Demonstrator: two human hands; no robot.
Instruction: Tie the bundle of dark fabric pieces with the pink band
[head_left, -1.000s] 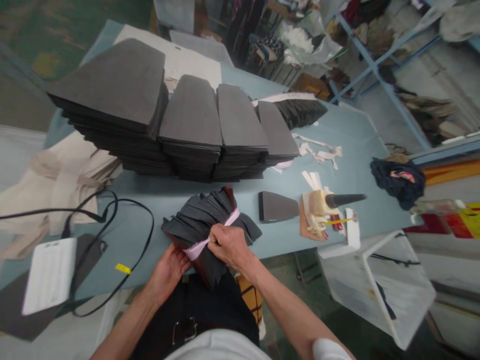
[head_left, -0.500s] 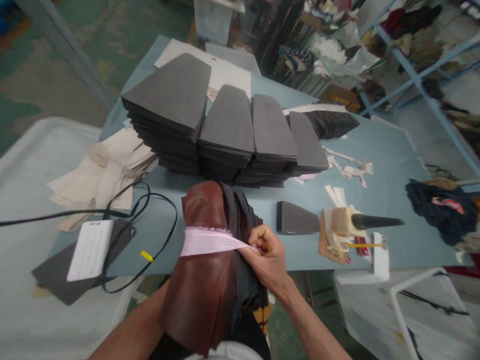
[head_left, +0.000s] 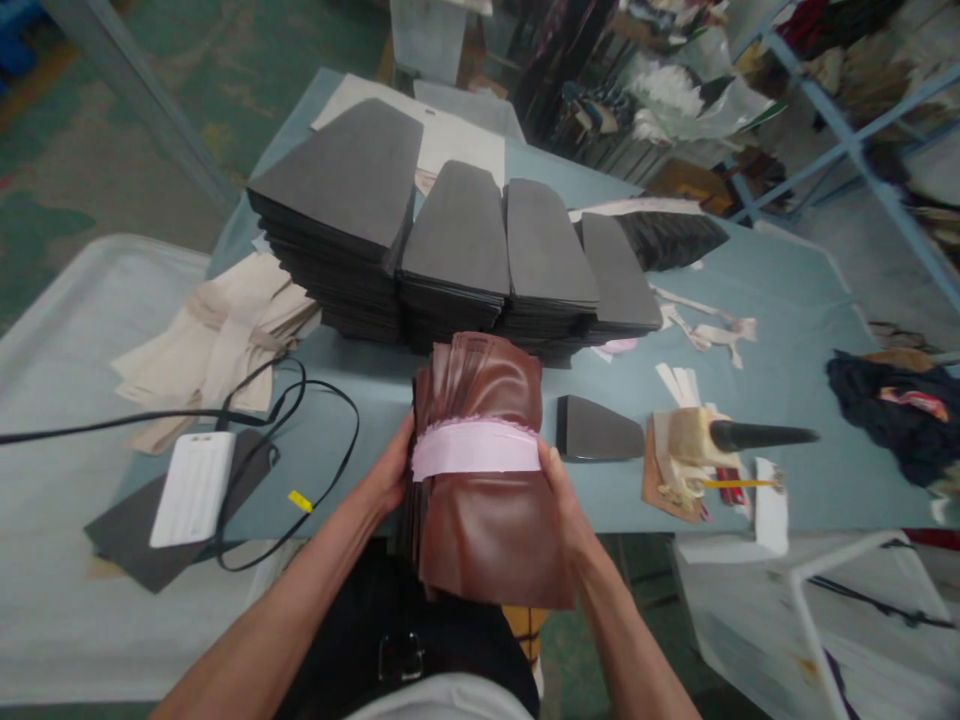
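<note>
Between my two hands is a bundle of brown leather pieces (head_left: pixel 495 540), with darker edges showing on its left side. A pale pink cloth strip (head_left: pixel 476 447) runs around its middle. My left hand (head_left: pixel 396 465) grips the bundle's left side, fingers partly hidden behind it. On the right side, my right hand (head_left: pixel 559 490) is closed against the bundle near the strip's end, most of its fingers out of sight. The bundle is held at the table's front edge, just in front of the stacks of dark grey panels (head_left: pixel 454 235).
A small dark block (head_left: pixel 600 428) lies right of the bundle, beside a tool with a black spike (head_left: pixel 761 435). To the left are a white power bank (head_left: pixel 193 490), a black cable (head_left: pixel 349 470) and tied cream strips (head_left: pixel 217 340). The blue-grey table (head_left: pixel 780 270) extends right.
The bundle has turned so its brown face and strip point up at me. My right hand has let go of the strip's pulled end and now holds the bundle's side; my left hand has come into view.
</note>
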